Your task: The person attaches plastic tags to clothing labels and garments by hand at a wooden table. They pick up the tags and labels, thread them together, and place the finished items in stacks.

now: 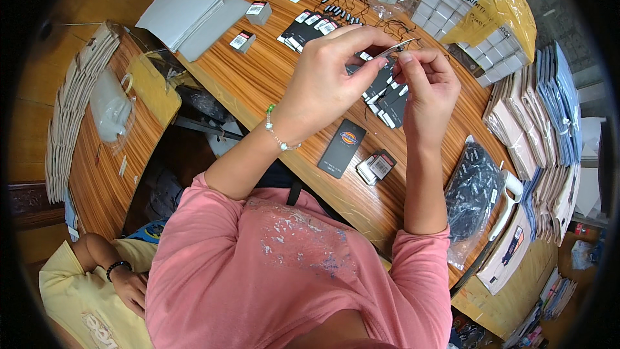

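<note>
Over table (271,71) | left hand (326,77) grip: clamped on tag (393,48) | right hand (429,87) grip: together at tag edge

Tag (390,50) in left hand (332,68), right hand (429,71) alongside

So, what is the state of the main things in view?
Bare left hand: pinching thin flat card
Bare right hand: at card's end, grip unclear
Card: raised, tilted
Black rectangular cardboard tag: flat, face up
Small black-and-white tags: piled
Clear plastic bag of dark pieces: lying, filled
Blue folded fabric: stacked
White paper sheets: stacked flat
</note>
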`<control>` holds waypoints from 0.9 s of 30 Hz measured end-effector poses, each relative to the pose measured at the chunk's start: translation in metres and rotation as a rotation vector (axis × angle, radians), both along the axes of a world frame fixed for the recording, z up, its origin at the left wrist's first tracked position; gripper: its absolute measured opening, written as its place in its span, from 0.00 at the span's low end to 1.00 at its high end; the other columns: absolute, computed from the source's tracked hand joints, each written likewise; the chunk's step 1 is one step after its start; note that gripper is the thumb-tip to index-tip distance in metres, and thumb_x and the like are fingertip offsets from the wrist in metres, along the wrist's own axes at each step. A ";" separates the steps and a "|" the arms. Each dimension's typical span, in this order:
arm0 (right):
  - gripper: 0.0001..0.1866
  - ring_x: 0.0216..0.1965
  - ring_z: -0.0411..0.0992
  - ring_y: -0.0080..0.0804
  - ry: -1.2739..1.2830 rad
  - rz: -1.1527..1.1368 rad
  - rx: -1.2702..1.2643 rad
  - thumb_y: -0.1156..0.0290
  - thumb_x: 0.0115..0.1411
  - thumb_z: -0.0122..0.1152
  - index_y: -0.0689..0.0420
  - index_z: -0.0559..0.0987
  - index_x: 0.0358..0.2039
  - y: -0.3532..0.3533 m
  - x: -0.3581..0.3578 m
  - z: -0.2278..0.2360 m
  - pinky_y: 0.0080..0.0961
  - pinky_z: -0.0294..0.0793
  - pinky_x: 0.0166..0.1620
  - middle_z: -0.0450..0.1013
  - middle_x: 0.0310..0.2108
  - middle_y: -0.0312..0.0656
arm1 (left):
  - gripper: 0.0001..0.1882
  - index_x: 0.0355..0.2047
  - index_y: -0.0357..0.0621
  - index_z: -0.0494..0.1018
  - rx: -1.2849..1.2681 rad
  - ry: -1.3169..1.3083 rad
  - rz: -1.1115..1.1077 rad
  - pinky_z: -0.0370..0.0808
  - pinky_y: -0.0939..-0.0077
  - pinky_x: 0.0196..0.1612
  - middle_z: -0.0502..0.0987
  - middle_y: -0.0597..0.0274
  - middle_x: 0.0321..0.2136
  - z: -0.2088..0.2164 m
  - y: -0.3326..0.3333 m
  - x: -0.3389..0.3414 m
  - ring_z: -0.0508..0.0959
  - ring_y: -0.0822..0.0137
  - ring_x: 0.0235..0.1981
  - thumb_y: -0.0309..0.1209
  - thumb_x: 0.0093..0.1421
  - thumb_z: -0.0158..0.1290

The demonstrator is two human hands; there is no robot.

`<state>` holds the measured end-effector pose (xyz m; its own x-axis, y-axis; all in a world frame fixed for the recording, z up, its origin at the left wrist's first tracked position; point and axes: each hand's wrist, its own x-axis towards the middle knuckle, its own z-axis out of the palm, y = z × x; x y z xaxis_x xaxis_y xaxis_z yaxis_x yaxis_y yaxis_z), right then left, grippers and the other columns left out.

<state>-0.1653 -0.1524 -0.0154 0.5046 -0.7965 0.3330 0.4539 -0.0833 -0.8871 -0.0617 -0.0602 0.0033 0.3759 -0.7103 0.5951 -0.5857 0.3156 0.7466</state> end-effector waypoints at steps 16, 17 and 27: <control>0.04 0.23 0.67 0.17 0.076 -0.210 -0.276 0.77 0.51 0.58 0.64 0.73 0.25 0.002 0.003 -0.006 0.11 0.67 0.28 0.71 0.22 0.35 | 0.10 0.33 0.34 0.72 0.013 -0.151 0.009 0.74 0.81 0.32 0.74 0.58 0.29 0.001 -0.004 0.002 0.75 0.70 0.30 0.17 0.47 0.52; 0.04 0.24 0.68 0.18 0.038 -0.120 -0.193 0.78 0.51 0.58 0.64 0.73 0.26 -0.002 0.002 -0.005 0.12 0.67 0.29 0.71 0.23 0.36 | 0.10 0.32 0.34 0.72 0.005 -0.170 0.016 0.74 0.81 0.32 0.74 0.58 0.29 0.002 -0.005 0.004 0.75 0.69 0.30 0.17 0.47 0.52; 0.09 0.33 0.69 0.21 0.036 0.031 -0.197 0.82 0.51 0.56 0.67 0.73 0.35 -0.008 -0.008 0.008 0.15 0.68 0.38 0.72 0.33 0.41 | 0.11 0.28 0.43 0.75 -0.177 -0.645 0.112 0.72 0.75 0.32 0.75 0.63 0.28 0.013 -0.001 0.011 0.75 0.64 0.30 0.19 0.41 0.55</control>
<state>-0.1737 -0.1599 -0.0074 0.5421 -0.7020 0.4618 0.4270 -0.2432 -0.8709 -0.0505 -0.0614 0.0159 -0.0276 -0.5591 0.8286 -0.9328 0.3125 0.1797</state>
